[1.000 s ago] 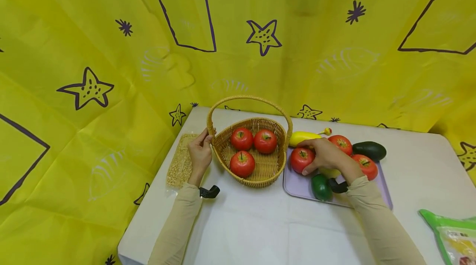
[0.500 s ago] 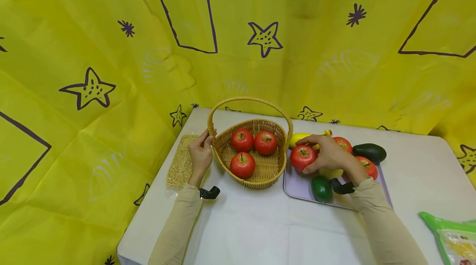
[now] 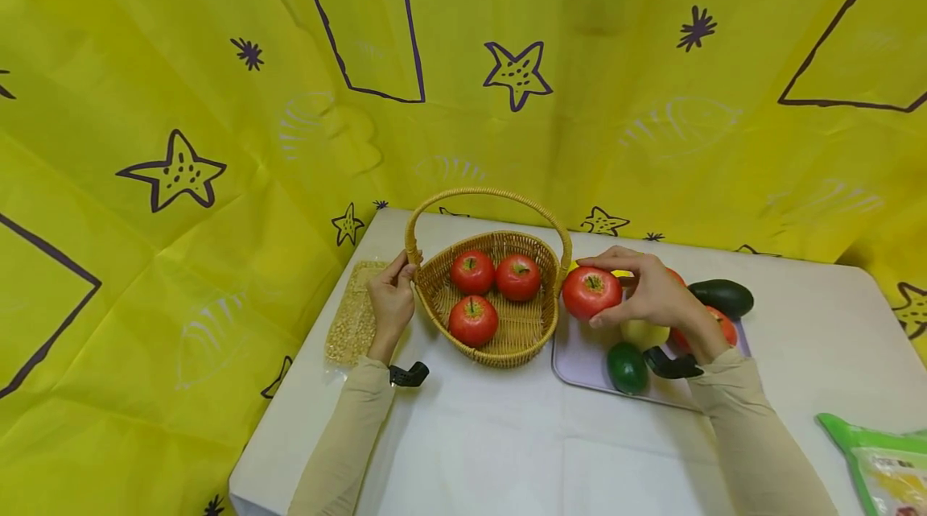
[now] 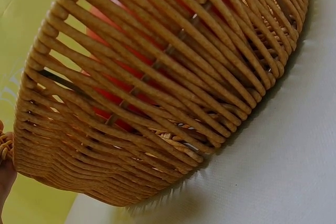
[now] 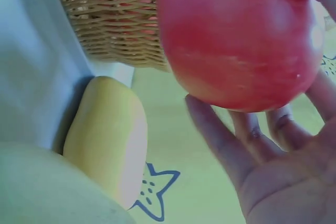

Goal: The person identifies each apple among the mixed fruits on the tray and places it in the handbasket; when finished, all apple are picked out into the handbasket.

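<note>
My left hand (image 3: 392,303) pinches the left foot of the handle of a wicker basket (image 3: 534,345), whose slatted side (image 4: 157,72) fills the left wrist view. Three red apples (image 3: 473,321) lie in the basket. With thumb and fingers spread around it, my right hand (image 3: 655,295) holds another red apple (image 3: 592,293), raised over the left part of a lavender tray (image 3: 575,359), close to the basket's right rim. The right wrist view shows this apple (image 5: 239,40) large, its underside off the surface.
On the tray are a green avocado-like fruit (image 3: 627,368), a pale yellow-green fruit (image 3: 643,333), partly hidden red apples (image 3: 727,327), a dark green fruit (image 3: 722,298) and a long yellow fruit (image 5: 110,135). A grain bag (image 3: 351,323) lies left, a green-edged bag (image 3: 891,460) right.
My right hand has lifted the apple from the tray, up and slightly toward the basket. The left hand keeps its hold on the handle; the basket has stayed in place.
</note>
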The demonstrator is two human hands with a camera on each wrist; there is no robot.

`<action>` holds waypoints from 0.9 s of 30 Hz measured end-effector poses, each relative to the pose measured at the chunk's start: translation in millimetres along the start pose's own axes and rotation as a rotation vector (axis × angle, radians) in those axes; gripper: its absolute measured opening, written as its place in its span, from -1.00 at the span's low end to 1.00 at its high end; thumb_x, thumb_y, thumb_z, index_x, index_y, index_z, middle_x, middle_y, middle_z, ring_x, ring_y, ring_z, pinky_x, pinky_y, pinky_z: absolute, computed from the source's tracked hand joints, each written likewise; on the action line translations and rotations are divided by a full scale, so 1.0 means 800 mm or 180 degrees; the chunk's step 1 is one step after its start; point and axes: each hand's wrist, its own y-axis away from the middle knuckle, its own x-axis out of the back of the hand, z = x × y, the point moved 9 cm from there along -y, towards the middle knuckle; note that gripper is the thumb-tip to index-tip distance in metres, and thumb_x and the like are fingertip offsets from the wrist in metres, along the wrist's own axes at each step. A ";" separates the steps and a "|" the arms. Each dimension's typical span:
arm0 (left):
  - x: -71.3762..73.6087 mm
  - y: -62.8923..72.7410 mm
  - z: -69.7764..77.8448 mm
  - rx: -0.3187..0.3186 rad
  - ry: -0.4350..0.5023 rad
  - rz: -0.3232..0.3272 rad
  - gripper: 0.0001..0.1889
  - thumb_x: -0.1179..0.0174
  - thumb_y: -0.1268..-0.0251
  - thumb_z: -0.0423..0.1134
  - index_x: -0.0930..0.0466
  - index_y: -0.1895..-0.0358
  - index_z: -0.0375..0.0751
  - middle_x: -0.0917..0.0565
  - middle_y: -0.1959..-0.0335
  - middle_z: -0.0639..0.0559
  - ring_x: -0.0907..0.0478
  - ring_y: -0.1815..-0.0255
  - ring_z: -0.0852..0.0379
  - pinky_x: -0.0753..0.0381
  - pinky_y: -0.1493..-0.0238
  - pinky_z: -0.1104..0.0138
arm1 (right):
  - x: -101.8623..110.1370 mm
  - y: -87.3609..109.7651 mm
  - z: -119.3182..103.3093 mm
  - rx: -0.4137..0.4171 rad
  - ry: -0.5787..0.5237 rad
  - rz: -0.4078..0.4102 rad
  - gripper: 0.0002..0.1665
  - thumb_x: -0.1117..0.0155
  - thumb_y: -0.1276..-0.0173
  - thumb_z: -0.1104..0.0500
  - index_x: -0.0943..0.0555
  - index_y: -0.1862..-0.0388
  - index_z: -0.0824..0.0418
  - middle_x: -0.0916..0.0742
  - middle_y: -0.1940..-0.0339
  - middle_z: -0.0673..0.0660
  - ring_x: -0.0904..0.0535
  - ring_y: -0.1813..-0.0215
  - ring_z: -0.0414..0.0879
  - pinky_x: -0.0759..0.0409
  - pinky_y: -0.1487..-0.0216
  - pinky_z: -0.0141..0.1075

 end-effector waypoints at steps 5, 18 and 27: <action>-0.001 -0.003 -0.026 0.0054 -0.0004 0.0014 -0.67 -0.15 -0.47 -0.64 -0.59 -0.23 -0.67 -0.71 -0.01 -0.58 -0.68 -0.13 -0.49 -0.61 -0.06 0.65 | 0.007 0.003 -0.008 0.0081 -0.0314 0.0133 -0.10 -0.84 0.15 0.34 -0.74 -0.29 0.16 -0.73 -0.16 0.03 -0.61 -0.15 -0.17 -0.77 0.00 -0.36; 0.002 -0.003 -0.039 -0.0013 0.0004 -0.0076 -0.67 -0.23 -0.52 -0.48 -0.64 -0.26 -0.52 -0.77 -0.02 -0.44 -0.73 -0.15 -0.34 -0.68 -0.11 0.53 | -0.008 0.010 -0.050 0.0426 -0.0761 0.0086 -0.07 -0.75 0.16 0.50 -0.69 -0.32 0.33 -0.73 -0.20 0.02 -0.60 -0.21 -0.12 -0.75 -0.05 -0.35; 0.002 0.001 0.004 0.0055 -0.0019 0.0051 -0.68 -0.18 -0.46 -0.63 -0.60 -0.21 -0.68 -0.71 -0.01 -0.58 -0.68 -0.13 -0.49 -0.60 -0.07 0.65 | -0.045 -0.005 -0.059 0.0453 -0.0811 -0.0114 -0.10 -0.77 0.08 0.41 -0.69 -0.35 0.28 -0.72 -0.22 0.05 -0.60 -0.24 -0.18 -0.75 -0.15 -0.34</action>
